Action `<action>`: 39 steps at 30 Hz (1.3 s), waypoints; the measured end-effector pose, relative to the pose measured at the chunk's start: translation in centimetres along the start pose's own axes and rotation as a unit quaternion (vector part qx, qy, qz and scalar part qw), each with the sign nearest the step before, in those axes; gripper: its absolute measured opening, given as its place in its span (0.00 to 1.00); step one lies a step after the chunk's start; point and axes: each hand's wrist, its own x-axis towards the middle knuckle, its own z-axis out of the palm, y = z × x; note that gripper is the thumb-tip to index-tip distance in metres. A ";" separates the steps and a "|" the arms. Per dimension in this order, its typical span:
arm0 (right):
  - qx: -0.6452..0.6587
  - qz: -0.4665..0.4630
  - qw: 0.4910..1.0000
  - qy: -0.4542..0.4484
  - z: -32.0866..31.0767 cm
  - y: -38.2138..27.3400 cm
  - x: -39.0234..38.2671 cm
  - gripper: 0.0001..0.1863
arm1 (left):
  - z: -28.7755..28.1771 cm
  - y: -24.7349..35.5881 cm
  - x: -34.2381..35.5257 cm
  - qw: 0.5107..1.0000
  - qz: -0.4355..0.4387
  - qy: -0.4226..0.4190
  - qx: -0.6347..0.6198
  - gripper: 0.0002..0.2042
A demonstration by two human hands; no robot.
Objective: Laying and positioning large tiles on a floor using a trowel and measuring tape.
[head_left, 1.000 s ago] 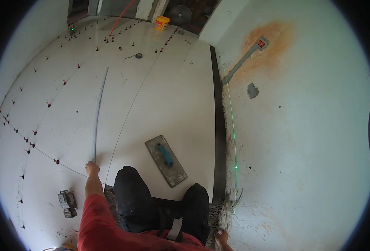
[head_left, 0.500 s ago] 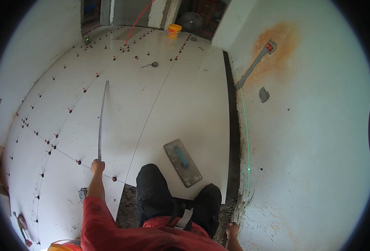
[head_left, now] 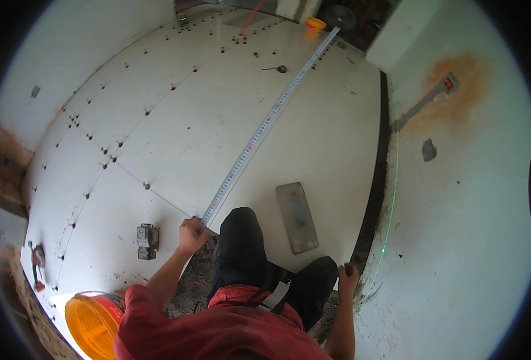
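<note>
My left hand (head_left: 192, 235) is closed round the near end of a long white tape measure (head_left: 271, 117). Its blade runs out over the pale floor tiles (head_left: 241, 102) toward the far yellow bucket, roughly along a tile joint. Beside my right knee, my right hand (head_left: 348, 275) is closed near the wall; what it holds, if anything, is hidden. Between the tape and that wall a grey rectangular float (head_left: 296, 228) with a blue handle lies on the tiles, in front of my knees.
A boxy grey device (head_left: 148, 241) stands left of my left hand. An orange-yellow bucket (head_left: 94, 327) lies near my left elbow, a suction lifter (head_left: 37, 264) beyond it. Several small clips (head_left: 147, 113) stick up along the joints. A dark gap (head_left: 380, 174) edges the right wall, where a green laser line shows.
My left hand has moved right and nearer my left knee, swinging the tape measure's blade rightward. My right hand has risen a little. The view has turned left.
</note>
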 end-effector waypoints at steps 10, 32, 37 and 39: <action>0.290 -0.152 0.928 -0.178 -1.7 -27.9 4.1 0.27 | 0.8 10.6 -1.6 0.950 0.271 -0.079 -0.135 0.10; -0.183 -0.060 0.916 0.353 -30.8 -17.2 -7.1 0.17 | 24.0 -14.0 8.8 0.893 -0.208 -0.369 0.153 0.54; -0.199 0.000 0.903 0.381 -29.8 -14.4 -7.5 0.18 | 27.2 -6.0 6.6 0.826 -0.119 -0.423 0.352 0.64; -0.202 0.026 0.907 0.370 -28.0 -13.2 -5.9 0.17 | 27.6 -6.4 6.9 0.815 -0.142 -0.429 0.362 0.67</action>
